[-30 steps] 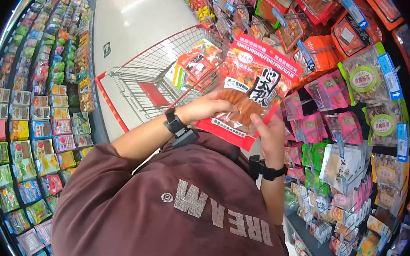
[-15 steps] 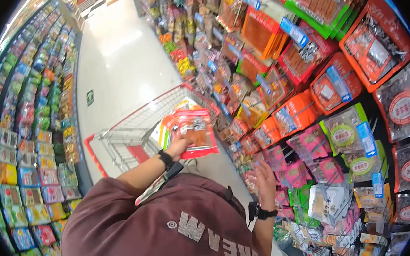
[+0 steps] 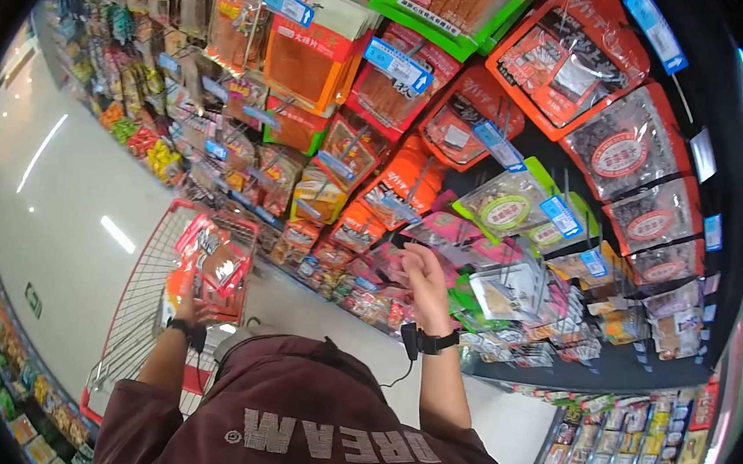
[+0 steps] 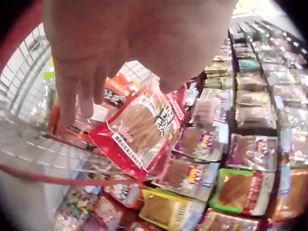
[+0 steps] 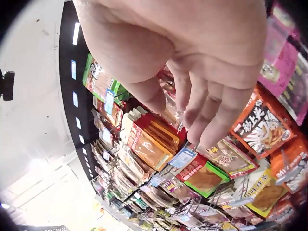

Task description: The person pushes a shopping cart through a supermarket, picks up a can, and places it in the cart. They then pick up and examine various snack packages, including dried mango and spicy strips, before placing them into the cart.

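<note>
A red-bordered clear snack bag [image 3: 221, 259] with dark lettering lies on other packets in the shopping cart [image 3: 131, 308]. My left hand [image 3: 191, 310] is just beside it, over the near side of the cart. In the left wrist view the fingers stretch out loosely, the thumb tip overlapping the bag's upper corner, and nothing is gripped. My right hand [image 3: 425, 281] is raised before the shelf with fingers loosely bent and nothing in them. The right wrist view shows hanging packets [image 5: 154, 144] beyond these fingertips.
Hanging snack bags [image 3: 311, 59] on hooks with blue price tags [image 3: 400, 62] fill the rack ahead and to the right. Orange packets [image 3: 402, 182] and pink packets [image 3: 451, 234] hang behind the right hand. The pale aisle floor [image 3: 51, 160] runs along the left.
The red bag went from both hands to the left hand alone, then into the cart, where the left hand let go. The view swung right toward the rack; the right hand is now raised before it.
</note>
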Motion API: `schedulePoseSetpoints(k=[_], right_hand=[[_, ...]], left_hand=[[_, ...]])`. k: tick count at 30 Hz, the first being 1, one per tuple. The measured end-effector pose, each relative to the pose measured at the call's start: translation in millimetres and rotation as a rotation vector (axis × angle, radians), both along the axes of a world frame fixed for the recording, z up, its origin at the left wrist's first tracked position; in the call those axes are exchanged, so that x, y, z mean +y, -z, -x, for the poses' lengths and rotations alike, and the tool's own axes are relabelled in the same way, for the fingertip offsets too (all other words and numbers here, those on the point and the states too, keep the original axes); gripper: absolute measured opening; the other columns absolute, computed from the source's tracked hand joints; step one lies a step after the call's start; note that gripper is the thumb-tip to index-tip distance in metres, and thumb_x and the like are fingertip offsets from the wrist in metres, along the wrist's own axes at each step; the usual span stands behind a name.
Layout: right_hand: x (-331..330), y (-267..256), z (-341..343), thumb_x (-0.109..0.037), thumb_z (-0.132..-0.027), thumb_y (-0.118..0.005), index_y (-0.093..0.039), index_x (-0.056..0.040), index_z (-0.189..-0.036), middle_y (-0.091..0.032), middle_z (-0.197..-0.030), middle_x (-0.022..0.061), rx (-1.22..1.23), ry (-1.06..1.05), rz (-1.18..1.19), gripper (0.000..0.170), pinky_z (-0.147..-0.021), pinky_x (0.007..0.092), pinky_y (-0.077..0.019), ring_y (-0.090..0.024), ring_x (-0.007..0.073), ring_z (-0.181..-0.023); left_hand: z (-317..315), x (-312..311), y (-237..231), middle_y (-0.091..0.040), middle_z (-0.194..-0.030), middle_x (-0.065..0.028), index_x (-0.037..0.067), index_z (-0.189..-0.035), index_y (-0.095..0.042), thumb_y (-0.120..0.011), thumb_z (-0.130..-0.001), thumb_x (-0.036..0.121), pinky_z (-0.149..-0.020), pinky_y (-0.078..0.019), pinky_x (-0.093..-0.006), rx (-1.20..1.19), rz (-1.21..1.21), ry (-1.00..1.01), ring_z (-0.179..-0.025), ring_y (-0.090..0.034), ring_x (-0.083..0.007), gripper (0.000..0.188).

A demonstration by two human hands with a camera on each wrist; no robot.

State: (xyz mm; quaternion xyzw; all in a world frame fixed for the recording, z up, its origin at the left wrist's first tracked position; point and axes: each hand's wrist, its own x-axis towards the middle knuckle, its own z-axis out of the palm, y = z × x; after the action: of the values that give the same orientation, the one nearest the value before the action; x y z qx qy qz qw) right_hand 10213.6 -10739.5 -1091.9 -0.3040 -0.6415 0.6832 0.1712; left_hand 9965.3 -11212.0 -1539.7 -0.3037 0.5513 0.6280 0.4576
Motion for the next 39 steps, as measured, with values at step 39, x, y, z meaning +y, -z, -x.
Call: schedulePoseSetpoints(k=[39], right_hand=[[55.7, -53.0, 213.6, -0.013, -0.105, -0.060, -0.062, -0.0036, -0.125, -0.068, -0.118, 0.0003, 0.193, 0.086, -0.356, 0.022, -0.092, 0.0292, -0.0481, -0.062, 0.0101, -0.103]], left_hand=[[46.3, -9.4, -115.3, -0.075, -0.103, -0.0175, -0.003, -0.114, -0.069, -0.070, -0.093, 0.022, -0.087, -0.0553, -0.0382, 0.834, 0.142, 0.709, -0.098, -0.072, -0.0256, 0.033]])
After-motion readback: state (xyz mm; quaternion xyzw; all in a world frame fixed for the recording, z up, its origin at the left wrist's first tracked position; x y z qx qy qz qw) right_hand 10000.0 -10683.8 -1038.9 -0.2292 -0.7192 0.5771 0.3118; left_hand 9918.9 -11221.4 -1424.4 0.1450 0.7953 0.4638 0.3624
